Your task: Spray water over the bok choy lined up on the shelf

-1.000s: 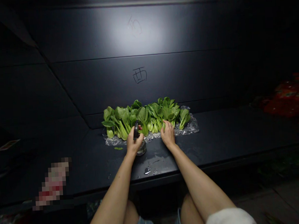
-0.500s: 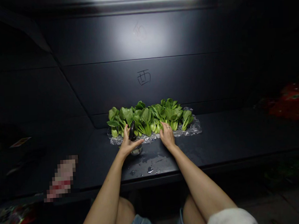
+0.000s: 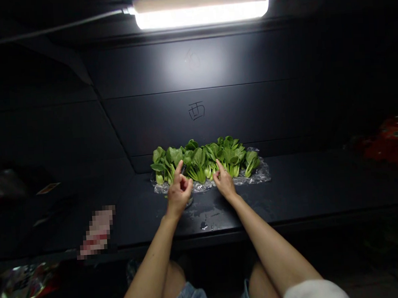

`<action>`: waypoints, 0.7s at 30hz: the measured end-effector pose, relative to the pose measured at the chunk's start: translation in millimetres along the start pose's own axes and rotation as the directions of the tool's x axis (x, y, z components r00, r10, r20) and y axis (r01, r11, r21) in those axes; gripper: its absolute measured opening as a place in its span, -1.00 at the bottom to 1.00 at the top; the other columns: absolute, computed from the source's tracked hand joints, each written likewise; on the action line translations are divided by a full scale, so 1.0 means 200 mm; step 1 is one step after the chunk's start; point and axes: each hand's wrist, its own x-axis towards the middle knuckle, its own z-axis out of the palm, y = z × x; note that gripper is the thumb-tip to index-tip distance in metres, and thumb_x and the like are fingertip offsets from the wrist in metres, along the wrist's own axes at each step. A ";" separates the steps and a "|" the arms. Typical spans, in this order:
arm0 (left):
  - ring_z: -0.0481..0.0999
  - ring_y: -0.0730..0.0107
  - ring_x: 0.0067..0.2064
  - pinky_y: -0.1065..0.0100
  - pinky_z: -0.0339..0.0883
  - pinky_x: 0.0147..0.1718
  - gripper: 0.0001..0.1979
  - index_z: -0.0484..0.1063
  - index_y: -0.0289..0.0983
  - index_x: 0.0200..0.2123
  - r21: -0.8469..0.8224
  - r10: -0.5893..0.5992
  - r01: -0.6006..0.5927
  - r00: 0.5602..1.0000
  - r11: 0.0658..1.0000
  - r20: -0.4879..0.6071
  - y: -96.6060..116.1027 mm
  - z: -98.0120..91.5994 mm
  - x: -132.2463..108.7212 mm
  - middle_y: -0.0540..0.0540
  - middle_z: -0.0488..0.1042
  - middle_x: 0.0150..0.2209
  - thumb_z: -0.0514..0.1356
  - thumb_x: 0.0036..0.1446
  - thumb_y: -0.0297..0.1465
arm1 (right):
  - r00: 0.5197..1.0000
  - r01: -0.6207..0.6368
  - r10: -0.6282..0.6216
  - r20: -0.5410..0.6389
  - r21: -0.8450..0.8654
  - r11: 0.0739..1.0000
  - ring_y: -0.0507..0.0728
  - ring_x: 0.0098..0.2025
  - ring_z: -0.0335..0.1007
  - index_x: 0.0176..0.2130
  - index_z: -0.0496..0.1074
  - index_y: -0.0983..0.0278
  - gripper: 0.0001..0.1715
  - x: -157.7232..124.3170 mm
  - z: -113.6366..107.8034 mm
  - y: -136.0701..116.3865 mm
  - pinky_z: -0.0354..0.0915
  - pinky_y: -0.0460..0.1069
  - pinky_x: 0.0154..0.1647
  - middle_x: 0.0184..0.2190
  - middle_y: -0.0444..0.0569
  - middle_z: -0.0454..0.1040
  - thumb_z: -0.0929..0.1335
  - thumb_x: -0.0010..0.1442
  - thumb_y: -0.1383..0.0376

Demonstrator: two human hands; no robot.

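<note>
A row of bok choy stands on crumpled clear plastic wrap against the back panel. My left hand is raised in front of the row's left half, index finger stretched up and the others bent, with nothing visible in it. Mostly hidden behind it is a bottle with a clear body and a black top that looks like a spray head. My right hand points its index finger at the stems near the middle. Its other fingers are bent, and it holds nothing that I can see.
Water drops lie on the dark shelf near its front edge. A lit lamp hangs above. A red heap is at the far right, a card and a shiny packet at the left.
My left hand has gone from spread fingers beside the bottle to a raised index finger in front of it. My right index finger is now stretched out. The view has tilted up, showing more of the lamp.
</note>
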 end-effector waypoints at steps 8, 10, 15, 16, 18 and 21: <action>0.29 0.44 -0.58 0.44 0.19 -0.44 -0.05 -0.26 -0.26 0.43 0.177 -0.142 0.109 0.973 0.978 0.184 0.11 0.20 0.15 0.13 0.31 -0.56 0.16 0.04 -0.50 | 0.996 -0.033 0.046 -0.072 0.177 0.984 -0.01 -0.61 0.12 0.42 -0.12 0.29 -0.04 0.09 -0.14 -0.19 0.18 -0.13 -0.43 -0.61 -0.34 0.13 0.25 0.10 0.38; 0.28 0.44 -0.59 0.44 0.17 -0.46 -0.05 -0.22 -0.25 0.43 0.166 -0.148 0.113 0.965 0.980 0.216 0.10 0.23 0.15 0.15 0.28 -0.59 0.16 0.01 -0.52 | 0.997 -0.040 0.051 -0.060 0.173 0.984 -0.01 -0.62 0.10 0.42 -0.12 0.30 -0.03 0.08 -0.15 -0.18 0.17 -0.13 -0.45 -0.62 -0.34 0.12 0.25 0.09 0.39; 0.27 0.51 -0.58 0.48 0.16 -0.46 0.06 -0.44 -0.29 0.42 -0.141 -0.158 0.201 0.950 0.969 0.270 0.02 0.32 0.11 0.23 0.24 -0.60 0.19 0.01 -0.51 | 0.999 -0.027 0.030 -0.014 0.185 0.982 -0.02 -0.64 0.06 0.43 -0.16 0.29 0.03 0.08 -0.16 -0.17 0.14 -0.15 -0.48 -0.64 -0.37 0.06 0.24 0.04 0.44; 0.25 0.53 -0.58 0.49 0.15 -0.47 0.08 -0.49 -0.30 0.41 -0.225 -0.148 0.213 0.950 0.951 0.275 0.01 0.33 0.11 0.24 0.23 -0.60 0.20 0.03 -0.48 | 1.000 -0.013 0.016 -0.013 0.201 0.980 -0.03 -0.63 0.05 0.43 -0.18 0.29 0.04 0.09 -0.16 -0.17 0.14 -0.15 -0.49 -0.64 -0.37 0.05 0.24 0.04 0.44; 0.22 0.56 -0.57 0.51 0.14 -0.48 0.10 -0.57 -0.27 0.40 -0.372 -0.111 0.213 0.954 0.903 0.278 -0.03 0.36 0.11 0.25 0.22 -0.59 0.22 0.06 -0.42 | 1.000 0.016 -0.013 -0.015 0.243 0.970 -0.03 -0.62 0.04 0.44 -0.21 0.28 0.06 0.10 -0.16 -0.17 0.13 -0.16 -0.48 -0.63 -0.37 0.05 0.25 0.05 0.44; 0.20 0.58 -0.56 0.53 0.12 -0.49 0.12 -0.59 -0.23 0.40 -0.452 -0.093 0.223 0.952 0.863 0.292 -0.08 0.38 0.12 0.25 0.22 -0.58 0.24 0.07 -0.36 | 1.000 0.002 -0.008 0.020 0.297 0.955 -0.04 -0.61 0.04 0.44 -0.25 0.26 0.08 0.10 -0.14 -0.12 0.14 -0.16 -0.45 -0.62 -0.38 0.04 0.25 0.04 0.44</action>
